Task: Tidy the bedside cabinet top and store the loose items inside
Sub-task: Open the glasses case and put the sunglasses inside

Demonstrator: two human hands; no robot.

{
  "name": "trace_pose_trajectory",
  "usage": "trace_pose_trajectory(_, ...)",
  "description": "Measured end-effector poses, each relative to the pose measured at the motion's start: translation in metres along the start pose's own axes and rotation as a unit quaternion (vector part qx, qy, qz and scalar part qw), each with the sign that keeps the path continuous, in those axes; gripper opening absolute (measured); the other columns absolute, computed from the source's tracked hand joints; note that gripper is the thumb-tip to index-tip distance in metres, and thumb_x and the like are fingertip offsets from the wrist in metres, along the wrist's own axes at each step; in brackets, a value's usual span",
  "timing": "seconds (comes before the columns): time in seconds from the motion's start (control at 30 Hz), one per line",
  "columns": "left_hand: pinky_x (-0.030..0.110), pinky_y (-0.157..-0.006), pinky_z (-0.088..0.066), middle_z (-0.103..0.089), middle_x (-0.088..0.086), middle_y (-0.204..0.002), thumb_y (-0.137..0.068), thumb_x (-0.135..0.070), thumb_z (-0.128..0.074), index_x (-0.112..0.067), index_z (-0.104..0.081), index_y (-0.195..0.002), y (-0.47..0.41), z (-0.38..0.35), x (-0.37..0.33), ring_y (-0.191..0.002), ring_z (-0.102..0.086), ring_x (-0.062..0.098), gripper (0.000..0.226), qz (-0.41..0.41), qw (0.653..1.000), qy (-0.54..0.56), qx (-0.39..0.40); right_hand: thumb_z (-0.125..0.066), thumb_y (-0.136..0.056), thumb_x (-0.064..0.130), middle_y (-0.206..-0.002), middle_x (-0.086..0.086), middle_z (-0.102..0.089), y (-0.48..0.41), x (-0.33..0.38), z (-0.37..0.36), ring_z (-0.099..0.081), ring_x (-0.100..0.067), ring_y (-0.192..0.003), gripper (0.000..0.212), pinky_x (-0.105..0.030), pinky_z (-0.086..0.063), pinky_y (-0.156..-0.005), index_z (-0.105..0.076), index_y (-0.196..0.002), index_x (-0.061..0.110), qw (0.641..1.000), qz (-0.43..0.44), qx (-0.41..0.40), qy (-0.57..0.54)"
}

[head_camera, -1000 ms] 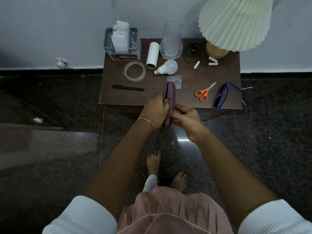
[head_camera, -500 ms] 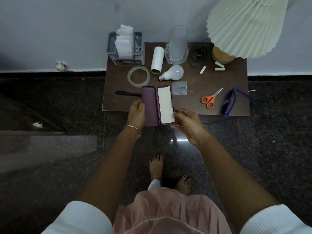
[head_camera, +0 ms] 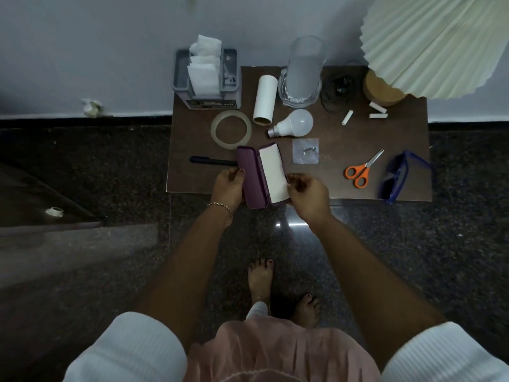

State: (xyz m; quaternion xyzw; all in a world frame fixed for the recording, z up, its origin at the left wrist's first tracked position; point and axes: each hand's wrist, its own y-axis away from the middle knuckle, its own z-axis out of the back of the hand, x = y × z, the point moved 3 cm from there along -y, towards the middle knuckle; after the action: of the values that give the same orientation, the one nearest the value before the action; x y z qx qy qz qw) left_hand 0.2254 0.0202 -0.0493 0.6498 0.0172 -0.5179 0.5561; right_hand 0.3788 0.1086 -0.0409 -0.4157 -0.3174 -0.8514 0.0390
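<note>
A purple glasses case [head_camera: 252,176] lies open over the front edge of the brown cabinet top [head_camera: 330,177], a white cloth [head_camera: 272,172] in its right half. My left hand [head_camera: 230,186] grips the case's left side. My right hand [head_camera: 308,190] holds its right edge by the cloth. Blue glasses [head_camera: 394,179] rest at the front right corner, orange scissors [head_camera: 360,170] just left of them. A black pen [head_camera: 212,161], a tape ring [head_camera: 230,130], a white tube [head_camera: 265,99] and a bulb [head_camera: 296,124] lie behind the case.
At the back stand a grey tissue holder [head_camera: 206,75], a glass jar [head_camera: 303,73], a coiled black cable [head_camera: 340,91] and a lamp [head_camera: 382,89] with a pleated shade. Small white pieces [head_camera: 347,117] and a plastic bag [head_camera: 305,151] lie mid-top. Dark stone floor surrounds the cabinet.
The case was closed and upright between both hands; it has been opened flat, showing the white cloth. My right hand has shifted up onto the case's right edge.
</note>
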Motion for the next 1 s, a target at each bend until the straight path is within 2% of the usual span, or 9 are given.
trace_pose_trajectory(0.17, 0.039, -0.074, -0.055, -0.062, 0.010, -0.105, -0.094, -0.016, -0.053, -0.004, -0.054, -0.116, -0.008, 0.000, 0.003, -0.089, -0.061, 0.023, 0.025, -0.016, 1.000, 0.004, -0.010, -0.065, -0.085, 0.008, -0.098, -0.009, -0.072, -0.006, 0.001, -0.001, -0.066, -0.023, -0.092, 0.022, -0.037, -0.052, -0.088, -0.069, -0.107, 0.007, 0.999, 0.021, -0.036, 0.031)
trace_pose_trajectory(0.27, 0.037, -0.073, -0.054, -0.061, 0.003, -0.093, -0.092, -0.012, -0.057, -0.006, -0.052, -0.116, -0.008, 0.001, 0.001, -0.087, -0.060, 0.022, 0.026, -0.034, 0.999, -0.006, -0.027, -0.065, -0.085, 0.006, -0.097, -0.008, -0.071, -0.006, -0.001, -0.003, -0.064, -0.019, -0.089, 0.020, -0.034, -0.052, -0.087, -0.068, -0.105, 0.006, 0.999, 0.001, -0.051, 0.016)
trace_pose_trajectory(0.33, 0.041, -0.080, -0.053, -0.059, -0.001, -0.088, -0.089, -0.009, -0.059, -0.011, -0.049, -0.110, -0.007, 0.002, -0.001, -0.089, -0.059, 0.022, 0.023, -0.051, 0.998, -0.002, -0.032, -0.065, -0.085, 0.006, -0.098, -0.009, -0.071, -0.004, -0.002, -0.001, -0.064, -0.019, -0.088, 0.019, -0.033, -0.052, -0.086, -0.067, -0.103, 0.006, 0.998, -0.006, -0.063, 0.003)
trace_pose_trajectory(0.47, 0.036, -0.089, -0.049, -0.057, -0.007, -0.092, -0.081, -0.007, -0.063, -0.023, -0.047, -0.098, 0.012, 0.001, -0.017, -0.087, -0.058, 0.012, 0.028, -0.149, 0.987, -0.034, -0.057, -0.064, -0.084, 0.006, -0.095, -0.008, -0.071, 0.006, -0.001, 0.008, -0.065, -0.021, -0.089, 0.019, -0.036, -0.053, -0.085, -0.068, -0.102, 0.005, 0.997, -0.009, -0.082, 0.000)
trace_pose_trajectory(0.57, 0.032, -0.097, -0.044, -0.059, 0.000, -0.111, -0.073, -0.019, -0.060, -0.015, -0.051, -0.121, 0.028, -0.007, -0.028, -0.109, -0.055, 0.021, 0.049, -0.246, 0.959, -0.112, -0.088, -0.062, -0.083, 0.005, -0.092, -0.007, -0.070, 0.018, -0.004, 0.022, -0.064, -0.020, -0.086, 0.018, -0.034, -0.053, -0.081, -0.068, -0.100, 0.006, 0.994, -0.011, -0.110, -0.005)
trace_pose_trajectory(0.63, 0.035, -0.100, -0.043, -0.059, 0.010, -0.119, -0.071, -0.021, -0.058, -0.008, -0.050, -0.127, 0.037, -0.021, -0.033, -0.114, -0.053, 0.027, 0.057, -0.289, 0.937, -0.163, -0.107, -0.061, -0.083, 0.005, -0.088, -0.002, -0.068, 0.024, -0.011, 0.035, -0.062, -0.017, -0.082, 0.017, -0.031, -0.051, -0.077, -0.068, -0.098, 0.009, 0.991, -0.009, -0.136, -0.014)
trace_pose_trajectory(0.8, 0.035, -0.100, -0.041, -0.058, 0.014, -0.119, -0.077, -0.015, -0.058, -0.007, -0.053, -0.124, 0.074, -0.083, -0.033, -0.114, -0.051, 0.028, 0.048, -0.328, 0.916, -0.230, -0.029, -0.059, -0.084, 0.008, -0.088, 0.000, -0.067, 0.038, -0.040, 0.071, -0.057, -0.011, -0.076, 0.016, -0.022, -0.042, -0.071, -0.067, -0.097, 0.012, 0.975, -0.037, -0.219, -0.022)
trace_pose_trajectory(0.9, 0.035, -0.103, -0.041, -0.057, 0.009, -0.122, -0.078, -0.009, -0.058, -0.011, -0.055, -0.120, 0.093, -0.120, -0.023, -0.116, -0.051, 0.025, 0.042, -0.325, 0.915, -0.235, 0.044, -0.060, -0.084, 0.010, -0.089, -0.005, -0.069, 0.045, -0.062, 0.097, -0.063, -0.019, -0.079, 0.015, -0.029, -0.049, -0.073, -0.067, -0.096, 0.014, 0.965, -0.053, -0.256, -0.023)
trace_pose_trajectory(1.0, 0.042, -0.102, -0.044, -0.060, 0.008, -0.119, -0.075, -0.015, -0.054, -0.013, -0.056, -0.117, 0.102, -0.155, -0.009, -0.115, -0.055, 0.026, 0.041, -0.276, 0.928, -0.229, 0.102, -0.064, -0.082, 0.015, -0.096, -0.005, -0.068, 0.043, -0.078, 0.126, -0.064, -0.023, -0.086, 0.017, -0.038, -0.052, -0.079, -0.064, -0.099, 0.018, 0.958, -0.074, -0.277, -0.016)
